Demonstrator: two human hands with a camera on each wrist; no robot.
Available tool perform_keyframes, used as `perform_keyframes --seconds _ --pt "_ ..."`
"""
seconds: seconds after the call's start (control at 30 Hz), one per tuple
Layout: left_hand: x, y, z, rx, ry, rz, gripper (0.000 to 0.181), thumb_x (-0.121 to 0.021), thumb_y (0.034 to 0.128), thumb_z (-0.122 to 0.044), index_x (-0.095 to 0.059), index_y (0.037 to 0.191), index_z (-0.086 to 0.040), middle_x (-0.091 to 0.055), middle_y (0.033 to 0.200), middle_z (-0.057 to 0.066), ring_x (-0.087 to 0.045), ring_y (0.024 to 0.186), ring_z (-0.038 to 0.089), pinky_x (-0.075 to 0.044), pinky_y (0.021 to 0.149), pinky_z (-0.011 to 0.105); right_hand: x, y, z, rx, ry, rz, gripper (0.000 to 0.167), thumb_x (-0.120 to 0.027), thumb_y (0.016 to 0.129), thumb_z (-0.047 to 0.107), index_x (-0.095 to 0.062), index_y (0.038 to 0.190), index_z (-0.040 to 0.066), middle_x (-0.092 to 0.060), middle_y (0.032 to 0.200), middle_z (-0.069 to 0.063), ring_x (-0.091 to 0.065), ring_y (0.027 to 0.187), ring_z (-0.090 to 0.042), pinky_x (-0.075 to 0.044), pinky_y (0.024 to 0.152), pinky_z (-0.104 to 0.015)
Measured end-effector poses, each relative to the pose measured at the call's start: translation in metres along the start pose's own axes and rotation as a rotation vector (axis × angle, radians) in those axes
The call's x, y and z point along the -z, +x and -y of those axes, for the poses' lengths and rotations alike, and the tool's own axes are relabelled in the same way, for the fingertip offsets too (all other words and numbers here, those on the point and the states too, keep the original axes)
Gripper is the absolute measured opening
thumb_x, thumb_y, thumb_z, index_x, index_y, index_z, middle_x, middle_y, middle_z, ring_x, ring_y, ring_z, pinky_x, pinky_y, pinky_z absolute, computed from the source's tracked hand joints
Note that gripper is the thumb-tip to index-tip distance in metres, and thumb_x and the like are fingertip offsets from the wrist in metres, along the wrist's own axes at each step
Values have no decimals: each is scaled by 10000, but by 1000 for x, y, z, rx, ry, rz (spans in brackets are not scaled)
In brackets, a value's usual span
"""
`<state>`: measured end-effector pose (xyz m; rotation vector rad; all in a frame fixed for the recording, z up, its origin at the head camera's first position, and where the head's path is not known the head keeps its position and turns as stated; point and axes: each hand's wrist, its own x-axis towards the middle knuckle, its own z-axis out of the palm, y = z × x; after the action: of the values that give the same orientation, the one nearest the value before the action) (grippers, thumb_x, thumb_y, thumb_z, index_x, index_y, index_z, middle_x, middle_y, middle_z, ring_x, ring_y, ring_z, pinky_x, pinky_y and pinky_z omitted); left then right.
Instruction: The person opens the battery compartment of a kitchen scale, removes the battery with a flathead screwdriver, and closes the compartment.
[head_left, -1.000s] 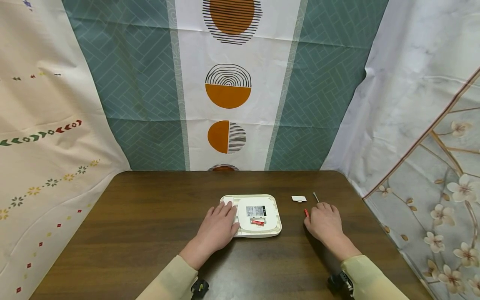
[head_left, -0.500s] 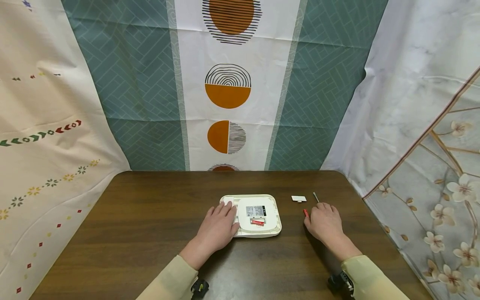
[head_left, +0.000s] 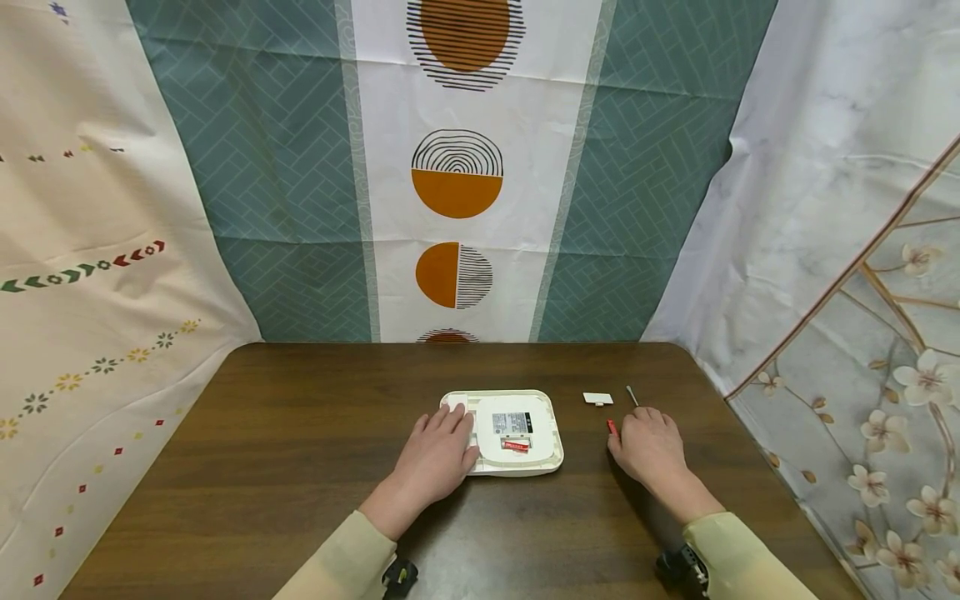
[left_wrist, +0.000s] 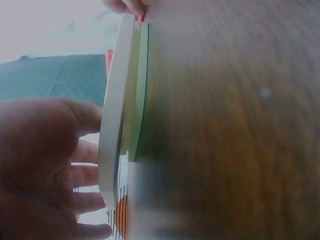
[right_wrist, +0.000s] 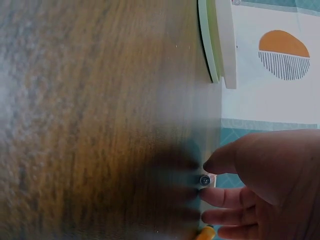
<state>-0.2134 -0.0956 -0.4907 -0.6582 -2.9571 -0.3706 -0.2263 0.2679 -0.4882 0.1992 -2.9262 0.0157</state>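
A flat white device point(head_left: 542, 425) with rounded corners lies on the table, its labelled underside facing up. A red battery point(head_left: 514, 446) sits in its small compartment. My left hand point(head_left: 437, 450) rests over the device's left edge, fingers nearly straight. To the right, my right hand point(head_left: 648, 442) lies on the table, fingers relaxed. A second red battery point(head_left: 612, 427) lies at its thumb; in the right wrist view the battery's end point(right_wrist: 205, 180) shows between thumb and index finger. A screwdriver's metal shaft point(head_left: 632, 393) pokes out past the fingers, and an orange piece point(right_wrist: 206, 233) shows below them.
A small white battery cover point(head_left: 597, 398) lies between the device and the right hand, farther back. The brown wooden table point(head_left: 300, 467) ends at a patterned cloth point(head_left: 300, 208) behind, with more hanging cloth at left and right.
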Motion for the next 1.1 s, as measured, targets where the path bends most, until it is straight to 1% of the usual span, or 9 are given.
perform_keyframes --seconds 0.13,0.3,0.4,0.5,0.63,0.83,0.93,1.1 --pt "0 0 0 1 3 2 566 -642 1119 -356 -593 1574 -23 -511 1664 191 -437 1560 432 -350 1240 663 0 -1 1 5 5 -41 320 -779 954 251 -649 825 -12 -669 1009 -215 -642 1100 -477 -518 984 -632" --pt "-1 0 1 3 7 4 571 -632 1125 -367 -586 1582 -27 -504 1670 188 -430 1565 431 -345 1243 663 0 -1 2 37 15 -151 300 -797 948 204 -656 874 -50 -675 1016 -233 -660 1076 -481 -536 974 -618" --pt "-1 0 1 5 6 5 572 -629 1127 -370 -586 1583 -28 -503 1671 188 -429 1567 430 -343 1245 662 0 -1 4 61 36 -217 279 -800 949 174 -697 986 -83 -697 1108 -259 -670 1120 -484 -531 1008 -616" --pt "-1 0 0 6 1 4 571 -634 1125 -372 -590 1578 -27 -506 1668 191 -431 1565 431 -344 1244 660 1 0 7 83 66 -252 337 -791 949 150 -715 1149 -110 -695 1258 -285 -668 1202 -491 -514 1056 -625" --pt "-1 -1 0 8 1 10 580 -634 1125 -381 -586 1583 -28 -499 1674 189 -425 1570 428 -339 1248 659 5 3 10 100 104 -252 478 -773 954 141 -668 1332 -133 -641 1433 -308 -633 1301 -507 -466 1122 -649" --pt "-1 -1 0 7 -4 10 576 -637 1123 -373 -589 1579 -23 -502 1671 191 -428 1567 431 -338 1247 663 10 6 19 114 138 -216 599 -787 1017 224 -596 1467 -123 -564 1549 -310 -570 1384 -534 -386 1199 -668" --pt "-1 -1 0 6 -3 10 575 -634 1125 -371 -586 1581 -23 -500 1673 191 -427 1568 430 -338 1247 663 11 6 25 135 168 -218 606 -795 1033 263 -601 1475 -103 -551 1570 -298 -548 1410 -545 -351 1229 -668" --pt "0 -1 0 1 -1 4 565 -641 1125 -353 -589 1575 -16 -506 1667 197 -435 1562 432 -349 1242 661 9 7 36 188 211 -242 533 -834 1008 255 -666 1392 -74 -579 1549 -275 -559 1421 -489 -334 1250 -657"
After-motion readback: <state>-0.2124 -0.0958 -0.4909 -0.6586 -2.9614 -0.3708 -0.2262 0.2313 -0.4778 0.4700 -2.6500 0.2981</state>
